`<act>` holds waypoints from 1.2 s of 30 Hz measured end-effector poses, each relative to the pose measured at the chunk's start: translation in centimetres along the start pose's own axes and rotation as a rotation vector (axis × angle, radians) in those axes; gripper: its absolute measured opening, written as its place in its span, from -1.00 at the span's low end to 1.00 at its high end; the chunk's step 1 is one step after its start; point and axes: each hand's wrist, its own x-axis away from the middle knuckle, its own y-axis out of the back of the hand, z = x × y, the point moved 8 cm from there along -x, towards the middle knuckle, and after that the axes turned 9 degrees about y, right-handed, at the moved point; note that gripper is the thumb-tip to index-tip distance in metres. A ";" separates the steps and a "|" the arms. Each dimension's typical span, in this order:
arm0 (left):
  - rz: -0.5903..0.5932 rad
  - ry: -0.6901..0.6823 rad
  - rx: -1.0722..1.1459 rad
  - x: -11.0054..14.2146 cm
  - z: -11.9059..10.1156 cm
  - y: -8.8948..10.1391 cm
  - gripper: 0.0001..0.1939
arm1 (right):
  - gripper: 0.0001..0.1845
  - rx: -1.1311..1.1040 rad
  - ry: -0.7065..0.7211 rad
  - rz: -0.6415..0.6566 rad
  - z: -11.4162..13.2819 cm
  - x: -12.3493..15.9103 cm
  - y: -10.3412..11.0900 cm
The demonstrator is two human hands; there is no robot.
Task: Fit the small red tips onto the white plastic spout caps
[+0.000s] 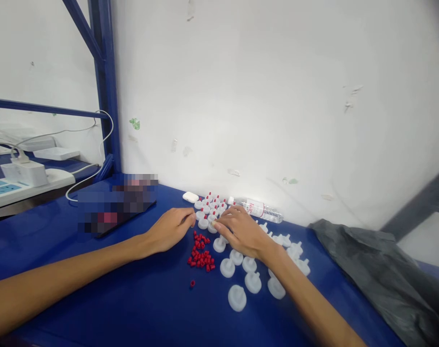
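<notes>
My left hand (171, 230) is closed, its thumb pressed against the curled fingers just left of the white nozzle lids with red tips (202, 222). Whatever it may pinch is hidden. My right hand (243, 232) reaches over the group, thumb and fingers closing at a white nozzle lid (212, 228) on the near side of the red-tipped ones. Loose small red caps (201, 258) lie in a heap below both hands, with a single red cap (192, 283) apart from them. Plain white nozzle lids (253, 282) spread under and around my right wrist, some upright and some tipped over.
A clear plastic bottle (257, 208) lies along the wall behind my right hand, and a small white case (190, 197) sits left of it. Grey cloth (371, 270) covers the right side. At left are a dark flat blurred object (127, 217), a power strip (27, 185) and a blue post (109, 86).
</notes>
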 end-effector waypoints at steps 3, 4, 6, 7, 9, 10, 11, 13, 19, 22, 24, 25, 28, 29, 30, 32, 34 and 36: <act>-0.028 -0.012 0.020 0.2 -0.3 0.4 -0.60 | -0.58 -0.081 0.007 -0.003 0.2 0.0 -0.1; -0.033 -0.016 0.026 0.2 -0.3 0.5 -0.60 | -0.61 -0.100 -0.002 -0.017 0.2 -0.1 -0.1; -0.043 -0.019 0.035 0.3 -0.5 0.7 -0.61 | -0.68 -0.126 -0.034 -0.064 0.1 -0.1 0.3; -0.047 -0.019 0.037 0.3 -0.5 0.7 -0.62 | -0.72 -0.135 -0.051 -0.093 0.0 -0.1 0.5; -0.048 -0.017 0.041 0.4 -0.6 0.8 -0.62 | -0.80 -0.149 -0.064 -0.142 0.3 -0.3 0.8; -0.044 -0.018 0.045 0.5 -0.7 0.7 -0.62 | -0.84 -0.157 -0.055 -0.157 0.6 -0.4 0.8; -0.036 -0.021 0.049 0.5 -0.8 0.6 -0.62 | -0.86 -0.165 -0.038 -0.164 1.0 -0.5 0.8; -0.011 -0.036 0.060 0.7 -1.0 0.3 -0.64 | -0.83 -0.175 0.004 -0.164 2.1 -0.8 0.5; 0.054 -0.097 0.112 1.0 -1.4 -0.4 -0.63 | -0.73 -0.136 0.106 -0.230 4.2 -0.9 0.6; 0.098 -0.121 0.173 0.9 -1.5 -0.4 -0.63 | -0.80 -0.143 0.162 -0.283 4.3 -0.8 0.9; 0.131 -0.115 0.239 0.8 -1.5 -0.3 -0.61 | -0.87 -0.132 0.200 -0.296 4.2 -0.8 1.0; 0.145 -0.101 0.282 0.7 -1.4 -0.4 -0.59 | -0.90 -0.119 0.212 -0.295 4.1 -0.9 1.0; 0.195 -0.023 0.450 0.5 -1.0 -0.7 -0.54 | -0.88 -0.072 0.236 -0.284 4.1 -1.1 1.1; 0.213 0.009 0.513 0.4 -0.8 -1.0 -0.54 | -0.83 -0.048 0.237 -0.273 4.3 -1.3 1.2; 0.231 0.041 0.575 0.4 -0.6 -1.3 -0.53 | -0.79 -0.012 0.239 -0.260 4.5 -1.4 1.2; 0.250 0.098 0.692 0.2 -0.3 -1.9 -0.53 | -0.71 0.086 0.244 -0.235 5.2 -1.8 1.3; 0.237 0.143 0.793 0.1 0.1 -2.4 -0.51 | -0.65 0.201 0.252 -0.234 5.9 -2.0 1.5; 0.210 0.182 0.881 0.0 0.8 -2.6 -0.48 | -0.62 0.295 0.259 -0.246 6.3 -2.1 1.6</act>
